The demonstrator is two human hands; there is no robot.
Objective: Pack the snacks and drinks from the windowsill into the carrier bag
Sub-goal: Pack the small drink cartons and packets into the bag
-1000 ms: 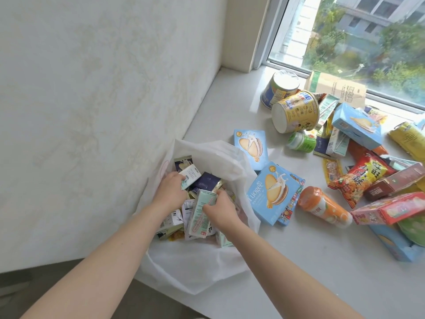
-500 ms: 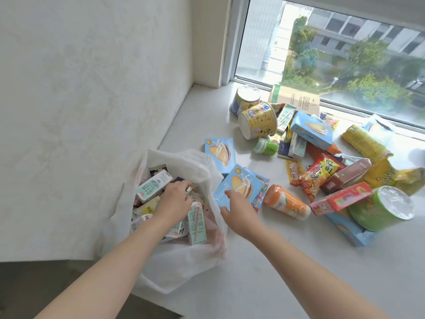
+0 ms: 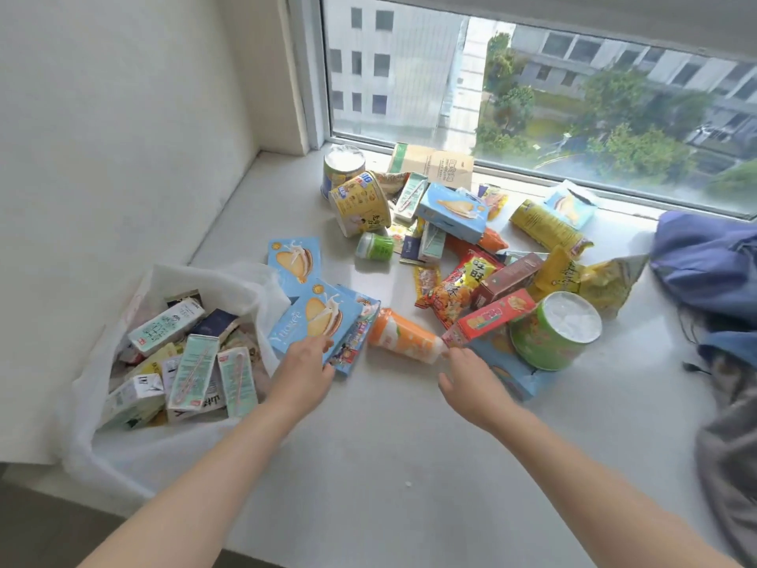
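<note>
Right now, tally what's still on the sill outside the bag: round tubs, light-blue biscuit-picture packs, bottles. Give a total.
Round tubs: 3 (blue-and-yellow tub, yellow tub, green tub)
Light-blue biscuit packs: 5 (flat pack, front pack, middle pack, pack under the green tub, rear pack)
Bottles: 2 (orange bottle, green bottle)
Total: 10

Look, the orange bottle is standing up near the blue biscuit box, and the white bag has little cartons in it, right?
Nearly. The head view shows the orange bottle lying on its side, not standing up. It is near the blue biscuit box, and the white bag does have little cartons in it.
</note>
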